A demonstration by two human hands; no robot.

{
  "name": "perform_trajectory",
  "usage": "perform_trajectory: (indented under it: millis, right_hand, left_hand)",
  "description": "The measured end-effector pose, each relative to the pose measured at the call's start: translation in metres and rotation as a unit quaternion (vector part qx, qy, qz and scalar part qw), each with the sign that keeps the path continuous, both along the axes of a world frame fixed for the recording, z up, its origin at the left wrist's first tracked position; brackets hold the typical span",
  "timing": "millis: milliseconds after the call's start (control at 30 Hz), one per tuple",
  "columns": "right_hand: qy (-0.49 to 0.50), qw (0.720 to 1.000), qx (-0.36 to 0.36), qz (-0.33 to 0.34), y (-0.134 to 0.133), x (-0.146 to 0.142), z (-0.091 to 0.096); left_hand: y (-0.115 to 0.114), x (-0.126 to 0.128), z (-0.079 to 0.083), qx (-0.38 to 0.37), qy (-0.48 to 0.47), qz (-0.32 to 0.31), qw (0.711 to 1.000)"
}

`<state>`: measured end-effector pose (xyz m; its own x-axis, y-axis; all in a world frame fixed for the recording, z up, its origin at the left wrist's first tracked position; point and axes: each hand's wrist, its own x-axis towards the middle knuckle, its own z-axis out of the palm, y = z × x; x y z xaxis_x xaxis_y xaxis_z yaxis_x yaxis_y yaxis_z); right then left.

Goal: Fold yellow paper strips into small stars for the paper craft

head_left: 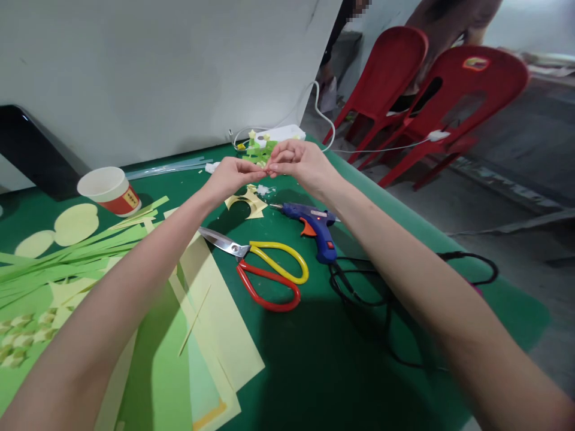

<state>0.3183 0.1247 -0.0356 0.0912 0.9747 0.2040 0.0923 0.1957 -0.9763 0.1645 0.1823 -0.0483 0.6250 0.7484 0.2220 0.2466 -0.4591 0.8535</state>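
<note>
My left hand (232, 177) and my right hand (306, 166) meet at the fingertips above the far part of the table. Both are closed in a pinch; whatever is between the fingers is too small to make out. Just behind them stands a green paper craft (256, 151) with small pale yellow stars, partly hidden by my fingers. Below lies a cut piece of pale yellow paper (255, 203) with a round hole. A blue glue gun (314, 221) with an orange trigger lies under my right forearm. Scissors (242, 250) with one yellow and one red handle lie partly open nearer to me.
Green and yellow paper sheets (224, 335), paper strips (90, 251) and folded stars (22, 338) cover the left side. A paper cup (108, 188) and dark phone-like slab (38, 149) stand behind. Black cable (359, 299) loops at right. Red chairs (476, 90) and another person (444, 24) are beyond.
</note>
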Motion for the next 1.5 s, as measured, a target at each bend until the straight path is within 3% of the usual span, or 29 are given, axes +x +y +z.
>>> perform_trajectory:
  millis: [300,533,933,1033,1200,1333,1500]
  right_hand:
    - [0.022,0.999,-0.021,-0.01,-0.005,0.003,0.004]
    - [0.027,0.999,-0.043,-0.013,0.0,-0.002,-0.001]
    - [-0.02,0.996,-0.07,-0.041,-0.002,-0.009,0.007]
    - [-0.045,0.995,-0.077,-0.053,-0.001,-0.011,0.004]
    - [-0.057,0.992,-0.086,-0.071,0.005,-0.011,-0.003]
    - [-0.001,0.994,-0.068,-0.082,0.002,-0.009,0.004]
    - [0.09,0.994,-0.066,-0.012,-0.02,-0.016,0.022]
  left_hand:
    - [-0.004,-0.003,0.0,0.105,0.041,0.099,0.989]
    - [-0.008,0.001,0.0,0.22,0.043,0.103,0.969]
    - [-0.009,0.003,-0.005,0.301,0.074,0.103,0.945]
    - [-0.007,0.004,-0.003,0.324,0.097,0.089,0.937]
    - [-0.012,0.002,0.004,0.39,0.184,-0.004,0.902]
    - [-0.014,0.0,0.001,0.362,0.204,0.02,0.909]
    - [-0.008,-0.008,-0.008,0.287,0.226,0.063,0.929]
